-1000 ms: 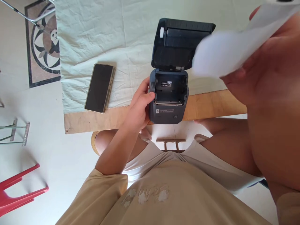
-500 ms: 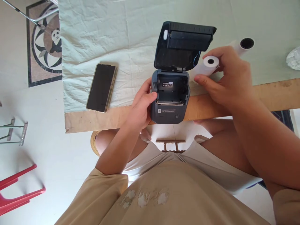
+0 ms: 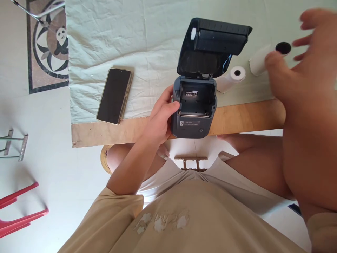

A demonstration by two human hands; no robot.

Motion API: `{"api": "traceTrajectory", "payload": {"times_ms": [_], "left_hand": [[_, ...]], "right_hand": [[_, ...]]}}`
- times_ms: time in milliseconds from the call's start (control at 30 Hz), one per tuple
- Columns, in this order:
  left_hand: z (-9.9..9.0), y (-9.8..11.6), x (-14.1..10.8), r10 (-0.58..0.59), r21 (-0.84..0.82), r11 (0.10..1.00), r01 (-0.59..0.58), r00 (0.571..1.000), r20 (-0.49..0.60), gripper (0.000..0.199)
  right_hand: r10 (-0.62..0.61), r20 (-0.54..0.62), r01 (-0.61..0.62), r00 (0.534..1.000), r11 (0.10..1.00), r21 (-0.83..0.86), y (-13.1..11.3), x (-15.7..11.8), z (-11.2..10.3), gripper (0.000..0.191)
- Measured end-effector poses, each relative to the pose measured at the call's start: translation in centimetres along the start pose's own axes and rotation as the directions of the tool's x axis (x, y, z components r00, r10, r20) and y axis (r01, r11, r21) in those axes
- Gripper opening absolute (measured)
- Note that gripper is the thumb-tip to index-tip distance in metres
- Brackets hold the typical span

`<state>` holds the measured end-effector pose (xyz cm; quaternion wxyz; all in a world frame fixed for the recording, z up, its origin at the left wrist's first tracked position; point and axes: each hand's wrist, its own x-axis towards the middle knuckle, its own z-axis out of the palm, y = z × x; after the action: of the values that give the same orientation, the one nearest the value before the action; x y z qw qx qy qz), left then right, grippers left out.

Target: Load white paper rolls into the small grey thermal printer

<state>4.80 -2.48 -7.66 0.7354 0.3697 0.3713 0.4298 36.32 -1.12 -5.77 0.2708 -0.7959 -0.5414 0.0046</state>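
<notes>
My left hand [image 3: 159,121] grips the left side of a dark portable printer [image 3: 195,105] at the table's front edge. The printer's black lid [image 3: 213,49] stands raised and its paper compartment shows no roll. Just right of the printer, a small-cored white paper roll [image 3: 231,78] stands on the cloth. A second white roll [image 3: 259,61] with a wide dark core is farther right, partly behind my right hand [image 3: 302,66]. That hand is raised at the right, blurred, with fingers apart and nothing in them.
A phone [image 3: 114,95] lies on the pale green cloth [image 3: 152,42] at the left. Bare wood [image 3: 244,117] runs along the table's front edge. Red chair legs [image 3: 23,211] and a metal frame [image 3: 15,144] are on the floor at the left.
My right hand has let go of the small-cored roll and moved to the right, its fingers spreading. The printer and my left hand appear slightly farther right in view.
</notes>
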Motion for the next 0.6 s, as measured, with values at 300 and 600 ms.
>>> {"api": "traceTrajectory", "payload": {"times_ms": [300,600], "left_hand": [[0.2,0.0,0.1,0.009,0.004,1.000,-0.009,1.000,0.010,0.035],[0.2,0.0,0.1,0.020,-0.017,1.000,-0.019,0.999,0.027,0.031]], "right_hand": [[0.164,0.108,-0.168,0.980,0.985,0.026,-1.6,0.3,0.9,0.070],[0.487,0.317,-0.545,0.814,0.454,0.705,-1.4,1.9,-0.5,0.058]]}}
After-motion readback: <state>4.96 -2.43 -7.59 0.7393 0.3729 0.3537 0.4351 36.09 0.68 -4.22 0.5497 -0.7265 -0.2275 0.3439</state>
